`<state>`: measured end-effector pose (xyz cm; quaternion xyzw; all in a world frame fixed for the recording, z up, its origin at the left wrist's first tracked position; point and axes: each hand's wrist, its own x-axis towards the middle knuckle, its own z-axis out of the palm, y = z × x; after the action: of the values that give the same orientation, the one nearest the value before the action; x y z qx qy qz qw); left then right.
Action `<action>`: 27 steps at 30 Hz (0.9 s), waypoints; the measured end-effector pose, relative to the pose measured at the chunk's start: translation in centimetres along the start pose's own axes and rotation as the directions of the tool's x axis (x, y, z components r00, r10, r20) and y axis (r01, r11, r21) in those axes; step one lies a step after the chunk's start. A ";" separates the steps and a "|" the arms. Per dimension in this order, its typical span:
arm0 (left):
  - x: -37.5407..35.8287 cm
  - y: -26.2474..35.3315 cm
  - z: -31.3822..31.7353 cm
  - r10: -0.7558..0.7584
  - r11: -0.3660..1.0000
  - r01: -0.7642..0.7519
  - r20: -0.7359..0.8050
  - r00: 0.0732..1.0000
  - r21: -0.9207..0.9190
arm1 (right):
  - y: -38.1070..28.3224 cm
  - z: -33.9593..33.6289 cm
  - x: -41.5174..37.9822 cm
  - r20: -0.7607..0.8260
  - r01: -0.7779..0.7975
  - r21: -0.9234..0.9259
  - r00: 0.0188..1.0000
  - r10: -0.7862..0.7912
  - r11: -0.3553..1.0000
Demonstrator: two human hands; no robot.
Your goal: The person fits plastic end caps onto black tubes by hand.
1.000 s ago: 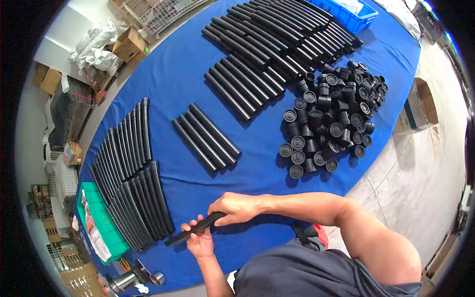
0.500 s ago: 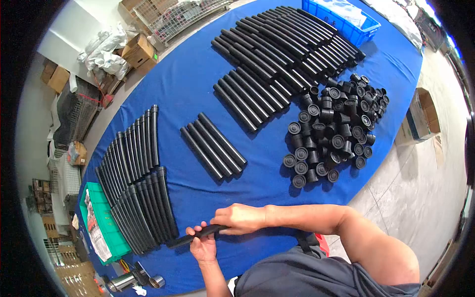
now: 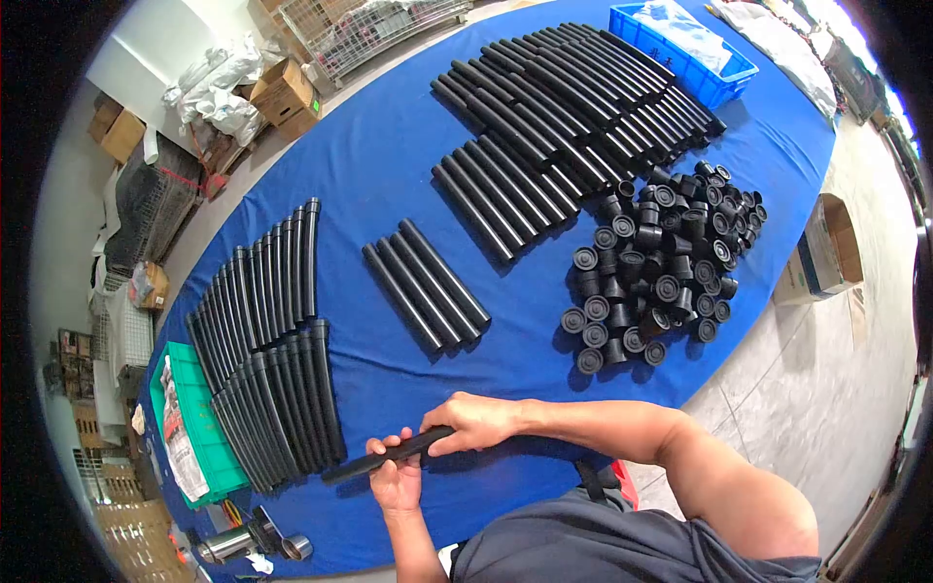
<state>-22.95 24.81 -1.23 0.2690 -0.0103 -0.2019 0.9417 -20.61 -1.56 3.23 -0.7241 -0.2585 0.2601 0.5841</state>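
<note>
A black tube slants low over the blue cloth near the table's front edge. My left hand has its fingers curled round the tube near its middle. My right hand grips the tube's right end, hiding that end from view. Behind my hands lie a few loose black tubes side by side. To the left, two rows of black tubes with wider end pieces are laid out. A heap of black end caps spreads over the right side of the table.
A large stack of black tubes covers the far part of the blue-covered table. A blue crate stands behind it. A green bin and a metal tool lie at the left edge. An open carton sits right.
The tube's right end has tipped slightly upward, and the right hand has shifted a little with it. Both hands keep hold of the tube. The whole view has moved slightly.
</note>
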 end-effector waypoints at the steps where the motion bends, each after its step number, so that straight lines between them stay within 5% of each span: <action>1: 0.1 -0.1 0.3 -0.002 1.000 0.002 -0.035 0.999 -0.005 | 2.1 1.5 0.3 -0.131 0.164 -0.121 0.975 -0.179 0.979; 2: 0.2 -0.1 0.5 -0.007 1.000 0.006 -0.051 0.999 -0.022 | 3.2 2.4 0.5 -0.234 0.303 -0.256 0.902 -0.363 0.918; 6: 0.2 -0.1 -0.1 0.002 1.000 -0.002 0.010 1.000 -0.024 | 3.0 2.6 0.2 -0.241 0.272 -0.376 0.894 -0.377 0.886; 9: 0.1 0.0 -0.4 -0.010 1.000 0.011 0.036 0.999 -0.022 | -0.1 -0.1 0.0 0.104 -0.136 0.067 0.986 0.128 0.988; 12: 0.3 -0.1 0.4 -0.012 0.998 0.008 -0.068 0.998 -0.058 | 2.0 2.7 0.2 -0.273 0.250 -0.401 0.886 -0.375 0.881; 13: 0.3 -0.1 0.5 -0.017 0.997 0.010 -0.092 0.996 -0.077 | 2.1 3.0 0.1 -0.265 0.263 -0.499 0.861 -0.435 0.825; 16: 0.3 0.0 0.2 -0.006 0.998 0.004 -0.043 0.999 -0.055 | 2.1 2.8 -0.1 -0.264 0.256 -0.400 0.887 -0.378 0.880; 19: 0.2 -0.1 0.3 0.003 1.000 -0.003 0.003 1.000 -0.008 | 1.8 1.4 0.1 -0.107 0.102 -0.015 0.989 -0.103 0.995; 20: 0.2 -0.1 0.4 0.006 1.000 -0.006 0.008 1.000 0.009 | 1.7 1.4 0.1 -0.161 0.144 0.015 0.977 -0.140 0.989; 22: 0.3 -0.2 0.3 -0.003 1.000 0.003 -0.021 1.000 -0.004 | 2.0 2.3 0.2 -0.296 0.303 -0.250 0.881 -0.370 0.920; 27: 0.2 0.0 -0.2 -0.003 1.000 0.003 0.021 1.000 -0.006 | 1.4 1.8 0.2 -0.198 0.236 -0.213 0.940 -0.279 0.948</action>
<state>-22.78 24.83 -1.41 0.2641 -0.0194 -0.2061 0.9420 -21.63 -0.41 1.55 -0.7601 -0.3066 0.0718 0.5684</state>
